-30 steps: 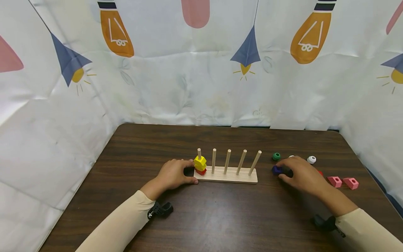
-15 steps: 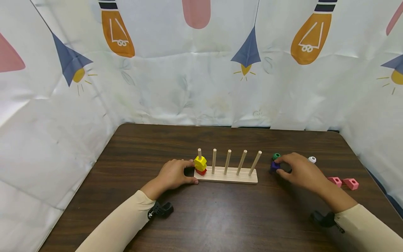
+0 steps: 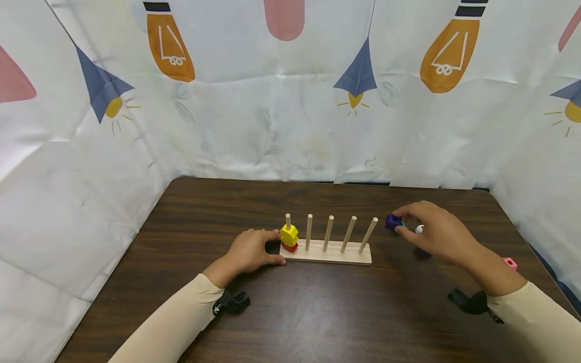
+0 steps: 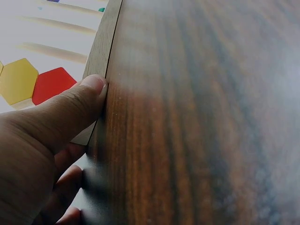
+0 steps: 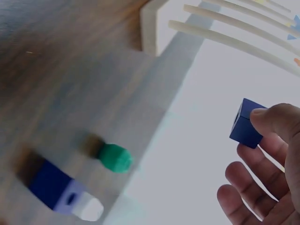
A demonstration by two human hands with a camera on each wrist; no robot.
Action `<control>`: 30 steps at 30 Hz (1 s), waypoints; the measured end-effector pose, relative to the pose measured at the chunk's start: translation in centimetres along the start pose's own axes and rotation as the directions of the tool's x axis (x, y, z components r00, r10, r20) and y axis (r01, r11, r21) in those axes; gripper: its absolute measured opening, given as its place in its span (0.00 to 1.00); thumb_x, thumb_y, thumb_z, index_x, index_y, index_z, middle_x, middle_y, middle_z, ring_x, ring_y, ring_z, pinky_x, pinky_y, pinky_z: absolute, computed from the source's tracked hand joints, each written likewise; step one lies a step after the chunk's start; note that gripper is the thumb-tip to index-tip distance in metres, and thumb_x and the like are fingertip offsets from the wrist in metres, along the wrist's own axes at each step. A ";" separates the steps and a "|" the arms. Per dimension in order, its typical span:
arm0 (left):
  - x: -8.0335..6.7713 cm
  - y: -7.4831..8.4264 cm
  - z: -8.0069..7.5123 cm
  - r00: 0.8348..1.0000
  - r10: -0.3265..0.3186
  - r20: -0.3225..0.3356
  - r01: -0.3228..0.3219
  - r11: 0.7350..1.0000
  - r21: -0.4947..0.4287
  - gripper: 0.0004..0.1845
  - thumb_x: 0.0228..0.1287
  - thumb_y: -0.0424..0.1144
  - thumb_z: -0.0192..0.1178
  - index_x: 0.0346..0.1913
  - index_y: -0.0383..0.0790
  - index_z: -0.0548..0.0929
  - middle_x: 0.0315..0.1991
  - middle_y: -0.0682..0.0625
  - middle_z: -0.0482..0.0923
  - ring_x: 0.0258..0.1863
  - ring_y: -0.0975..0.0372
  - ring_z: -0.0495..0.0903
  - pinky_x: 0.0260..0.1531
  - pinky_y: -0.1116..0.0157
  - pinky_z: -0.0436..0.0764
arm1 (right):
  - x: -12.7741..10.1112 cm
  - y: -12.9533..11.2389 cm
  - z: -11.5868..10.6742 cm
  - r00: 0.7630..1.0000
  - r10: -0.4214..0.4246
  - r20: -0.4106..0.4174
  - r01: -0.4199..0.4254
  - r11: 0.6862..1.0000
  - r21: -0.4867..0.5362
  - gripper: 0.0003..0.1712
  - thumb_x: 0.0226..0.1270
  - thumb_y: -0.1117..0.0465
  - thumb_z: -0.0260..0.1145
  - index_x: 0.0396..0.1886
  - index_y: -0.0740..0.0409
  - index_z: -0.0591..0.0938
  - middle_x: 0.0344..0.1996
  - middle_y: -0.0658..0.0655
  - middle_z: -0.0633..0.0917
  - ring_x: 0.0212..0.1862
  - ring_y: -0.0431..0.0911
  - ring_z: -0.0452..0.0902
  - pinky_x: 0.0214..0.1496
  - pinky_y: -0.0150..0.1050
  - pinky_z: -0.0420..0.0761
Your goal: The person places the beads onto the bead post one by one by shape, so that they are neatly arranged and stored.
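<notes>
A pale wooden peg board (image 3: 336, 253) with a row of upright pegs stands on the table. My left hand (image 3: 248, 250) grips its left end, the thumb (image 4: 82, 101) against the front edge. On the leftmost peg, yellow hexagonal blocks (image 3: 288, 235) sit above a red block (image 3: 290, 248); the other pegs are bare. To the right of the board, my right hand (image 3: 439, 233) pinches a dark blue cube-shaped block (image 5: 246, 124) between thumb and fingers, raised off the table. A hole shows in one side of that block.
Below the right hand lie a green bead (image 5: 115, 158), another blue block (image 5: 49, 185) and a white bead (image 5: 88, 207). A pink block (image 3: 510, 262) shows past the right wrist; the arm hides things there. A printed curtain (image 3: 272, 126) hangs behind the table (image 3: 308, 312).
My right hand has lifted the blue block off the table, moving it up and slightly left in the head view. The left hand and the board have stayed in place.
</notes>
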State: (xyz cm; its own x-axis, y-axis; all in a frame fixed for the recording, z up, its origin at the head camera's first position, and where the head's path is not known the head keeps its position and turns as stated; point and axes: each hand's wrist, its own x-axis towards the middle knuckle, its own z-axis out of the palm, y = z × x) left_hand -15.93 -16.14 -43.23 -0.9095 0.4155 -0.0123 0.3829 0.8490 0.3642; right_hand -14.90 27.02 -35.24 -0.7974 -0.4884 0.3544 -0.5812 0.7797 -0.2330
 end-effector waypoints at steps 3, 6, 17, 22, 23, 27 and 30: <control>0.0 0.0 0.0 1.000 0.004 0.002 -0.004 1.000 0.002 0.36 0.52 0.61 0.77 0.62 0.48 0.86 0.63 0.49 0.81 0.61 0.44 0.79 0.57 0.44 0.76 | 0.4 -0.2 -0.6 1.000 -0.026 -0.016 0.026 1.000 0.007 0.21 0.57 0.64 0.80 0.51 0.56 0.85 0.44 0.55 0.86 0.44 0.50 0.83 0.38 0.49 0.82; 0.1 0.0 0.0 1.000 0.008 0.001 -0.008 1.000 0.002 0.36 0.52 0.61 0.77 0.62 0.48 0.86 0.63 0.49 0.81 0.61 0.45 0.79 0.57 0.45 0.77 | 0.8 -0.6 -1.2 1.000 -0.027 -0.008 0.027 0.999 0.022 0.21 0.59 0.63 0.79 0.52 0.55 0.85 0.45 0.54 0.86 0.45 0.50 0.82 0.39 0.50 0.82; 0.1 0.0 -0.1 1.000 0.018 0.004 -0.018 1.000 0.012 0.36 0.52 0.61 0.77 0.62 0.47 0.86 0.63 0.49 0.81 0.59 0.46 0.81 0.55 0.45 0.78 | 2.3 -2.2 -2.7 0.996 -0.080 -0.032 0.082 0.996 0.034 0.21 0.59 0.63 0.79 0.52 0.54 0.86 0.45 0.51 0.86 0.45 0.48 0.82 0.40 0.49 0.81; 0.1 0.0 -0.2 1.000 0.012 0.003 -0.012 1.000 0.014 0.36 0.52 0.61 0.77 0.62 0.46 0.86 0.63 0.49 0.81 0.58 0.46 0.81 0.54 0.46 0.78 | 3.2 -3.0 -3.1 0.989 -0.135 -0.060 0.137 0.990 0.035 0.20 0.57 0.65 0.80 0.50 0.54 0.86 0.43 0.50 0.86 0.42 0.45 0.81 0.38 0.48 0.82; 0.1 0.0 -0.1 1.000 0.011 0.003 -0.011 1.000 0.014 0.36 0.52 0.61 0.77 0.62 0.46 0.86 0.63 0.49 0.81 0.58 0.46 0.81 0.54 0.46 0.78 | 3.4 -3.1 -3.1 0.987 -0.144 -0.065 0.146 0.989 0.035 0.20 0.57 0.65 0.80 0.50 0.54 0.86 0.43 0.50 0.86 0.42 0.45 0.81 0.38 0.47 0.82; 0.1 0.0 -0.1 1.000 0.011 0.001 -0.011 1.000 0.013 0.36 0.52 0.61 0.77 0.62 0.47 0.86 0.63 0.49 0.81 0.58 0.46 0.81 0.53 0.46 0.78 | 3.9 -3.7 -3.2 0.982 -0.173 -0.076 0.176 0.984 0.036 0.20 0.56 0.65 0.80 0.49 0.54 0.87 0.42 0.49 0.86 0.42 0.44 0.80 0.39 0.46 0.81; 0.1 0.0 -0.1 1.000 0.015 -0.004 -0.015 1.000 0.010 0.36 0.51 0.61 0.77 0.61 0.47 0.86 0.63 0.49 0.81 0.58 0.46 0.81 0.53 0.46 0.79 | 4.3 -4.1 -3.1 0.977 -0.198 -0.084 0.202 0.979 0.040 0.20 0.55 0.65 0.81 0.48 0.53 0.87 0.41 0.48 0.86 0.42 0.42 0.80 0.39 0.45 0.81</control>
State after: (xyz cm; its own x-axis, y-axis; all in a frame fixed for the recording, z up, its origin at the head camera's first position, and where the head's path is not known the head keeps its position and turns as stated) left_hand -16.01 -16.16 -43.16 -0.9042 0.4272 -0.0033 0.3983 0.8459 0.3548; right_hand -15.47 22.92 -29.95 -0.6499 -0.5983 0.4687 -0.7362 0.6488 -0.1925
